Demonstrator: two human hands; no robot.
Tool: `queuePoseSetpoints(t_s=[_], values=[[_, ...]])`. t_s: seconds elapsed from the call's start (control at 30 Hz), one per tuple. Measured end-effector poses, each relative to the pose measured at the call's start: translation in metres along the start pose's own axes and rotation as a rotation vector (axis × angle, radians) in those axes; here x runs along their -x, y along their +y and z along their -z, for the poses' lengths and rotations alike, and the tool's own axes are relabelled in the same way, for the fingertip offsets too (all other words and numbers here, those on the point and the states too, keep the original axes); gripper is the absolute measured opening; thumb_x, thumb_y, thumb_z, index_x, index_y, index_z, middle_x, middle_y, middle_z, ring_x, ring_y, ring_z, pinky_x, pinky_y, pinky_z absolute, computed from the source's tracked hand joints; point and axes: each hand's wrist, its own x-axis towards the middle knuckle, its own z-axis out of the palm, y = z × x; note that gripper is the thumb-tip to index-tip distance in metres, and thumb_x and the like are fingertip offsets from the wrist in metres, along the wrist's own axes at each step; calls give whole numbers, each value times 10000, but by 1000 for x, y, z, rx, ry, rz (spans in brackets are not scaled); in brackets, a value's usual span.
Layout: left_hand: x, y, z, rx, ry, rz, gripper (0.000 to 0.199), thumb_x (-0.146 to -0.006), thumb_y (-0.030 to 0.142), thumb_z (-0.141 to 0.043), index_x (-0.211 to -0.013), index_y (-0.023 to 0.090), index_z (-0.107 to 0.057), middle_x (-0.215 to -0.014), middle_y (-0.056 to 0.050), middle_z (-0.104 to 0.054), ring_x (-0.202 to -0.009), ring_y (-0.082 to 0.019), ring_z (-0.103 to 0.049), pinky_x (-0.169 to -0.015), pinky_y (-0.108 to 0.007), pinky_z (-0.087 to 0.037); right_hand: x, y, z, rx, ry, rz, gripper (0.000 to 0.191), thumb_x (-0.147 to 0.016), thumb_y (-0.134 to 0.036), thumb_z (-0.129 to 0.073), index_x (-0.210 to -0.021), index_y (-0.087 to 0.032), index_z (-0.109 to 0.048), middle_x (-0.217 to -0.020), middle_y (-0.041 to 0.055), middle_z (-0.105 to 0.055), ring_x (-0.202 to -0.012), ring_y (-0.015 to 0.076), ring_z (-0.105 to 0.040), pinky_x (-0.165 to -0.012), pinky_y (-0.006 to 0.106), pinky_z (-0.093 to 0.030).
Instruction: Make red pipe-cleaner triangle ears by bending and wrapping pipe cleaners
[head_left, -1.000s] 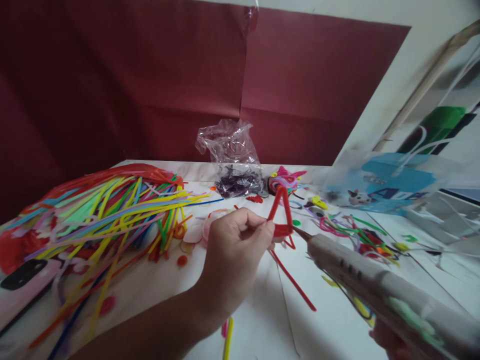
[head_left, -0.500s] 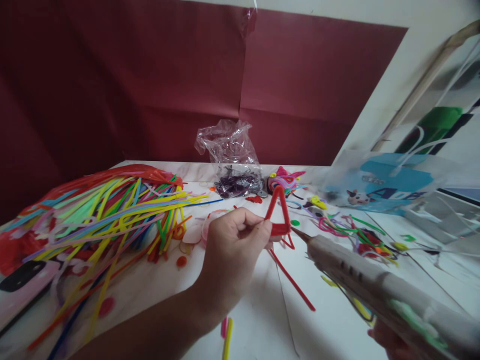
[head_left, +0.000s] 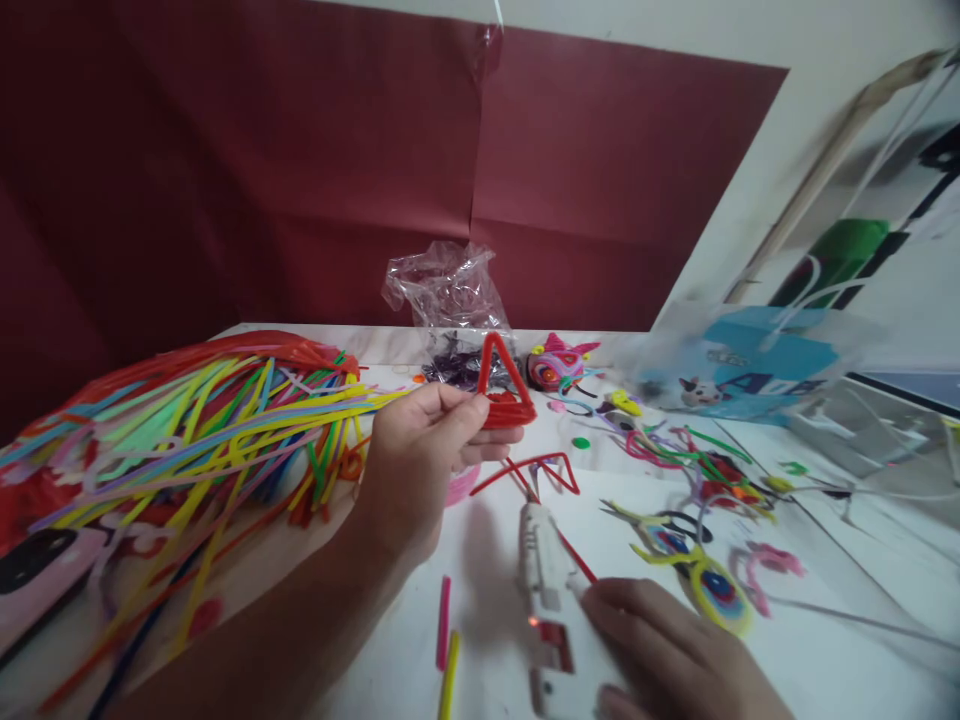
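Observation:
My left hand [head_left: 420,450] pinches a red pipe-cleaner triangle [head_left: 534,412] by its lower left corner and holds it up above the table. My right hand [head_left: 675,650] is at the lower right, with its fingers curled at the side of a white hot glue gun [head_left: 551,590]. The gun's nozzle points away from me, and a small orange light glows on its body. How far the fingers wrap round the handle is partly hidden. Just beyond the nozzle lie more bent red pipe cleaners [head_left: 559,470].
A heap of colourful pipe cleaners [head_left: 225,430] spreads across the left. A clear plastic bag [head_left: 450,290] stands at the back beside a pink pipe-cleaner figure [head_left: 555,365]. Yellow-handled scissors [head_left: 694,560] lie at right, before a blue-and-clear carrier bag [head_left: 757,365].
My right hand has brought the glue gun left and down, away from the triangle, its nozzle now pointing forward. My left hand has shifted left with the red triangle.

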Motion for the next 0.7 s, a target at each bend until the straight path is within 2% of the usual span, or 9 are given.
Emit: queuePoseSetpoints(t_s=[0.07,0.2,0.3,0.37,0.4,0.47,0.5,0.57,0.7], values=[[1,-1,-1,-12,8,-7,120,-714,160,-619,-620,128,-552,-546,-16,-669,-574,-168,-678,-552,-230,-527,-14,-11,-11,69,-71,117,245,-822,-283,-545,-1022,-156,-609,-911,120,-679,-751,224,-652,-629,273,-558],[4,-2,-3,-55,8,-7,117,-713,184,-625,-632,131,-559,-564,-20,-678,-590,-174,-680,-564,-234,-525,-22,-22,-27,111,-224,109,232,-774,-261,-578,-965,-144,-642,-882,120,-687,-709,238,-645,-605,306,-555],[4,-2,-3,-58,-7,6,128,-713,193,-624,-622,137,-553,-538,-11,-667,-582,-174,-679,-569,-238,-524,-20,-16,-22,77,-244,90,274,-784,-303,-555,-1003,-155,-628,-982,136,-667,-773,252,-642,-643,318,-540],[5,-4,-4,-49,-27,16,129,-709,189,-620,-613,141,-549,-526,-8,-663,-572,-173,-676,-564,-241,-524,-24,-9,-13,21,-258,15,223,-829,-284,-471,-942,-181,-633,-972,118,-657,-757,218,-641,-629,282,-515],[5,-5,-4,-49,-37,23,129,-705,187,-621,-609,141,-549,-530,-11,-665,-568,-171,-675,-560,-241,-523,-27,-4,-8,12,-279,-66,227,-853,-243,-414,-874,-194,-635,-905,95,-660,-710,190,-640,-597,254,-494],[6,-7,-5,-60,-52,40,120,-696,182,-624,-609,136,-556,-558,-24,-680,-563,-163,-670,-559,-236,-521,-37,4,-1,152,-347,-320,287,-860,-171,-359,-746,-197,-621,-765,68,-654,-628,184,-632,-544,258,-446],[6,-8,-5,-70,-56,49,114,-695,180,-624,-612,132,-562,-574,-30,-687,-562,-158,-668,-559,-232,-519,-42,8,0,231,-392,-434,232,-829,-166,-411,-725,-196,-617,-762,70,-660,-634,212,-639,-530,272,-424],[8,-9,-5,-85,-62,63,109,-695,179,-623,-615,127,-571,-586,-34,-690,-559,-150,-665,-558,-225,-518,-49,14,-3,269,-422,-505,150,-755,-136,-489,-677,-175,-611,-677,85,-661,-597,254,-640,-498,284,-382],[9,-10,-6,-96,-77,85,108,-700,181,-620,-621,126,-571,-567,-29,-679,-558,-154,-667,-554,-225,-520,-53,22,-13,216,-415,-560,204,-705,-67,-471,-567,-172,-578,-565,83,-646,-561,252,-633,-476,272,-336]])
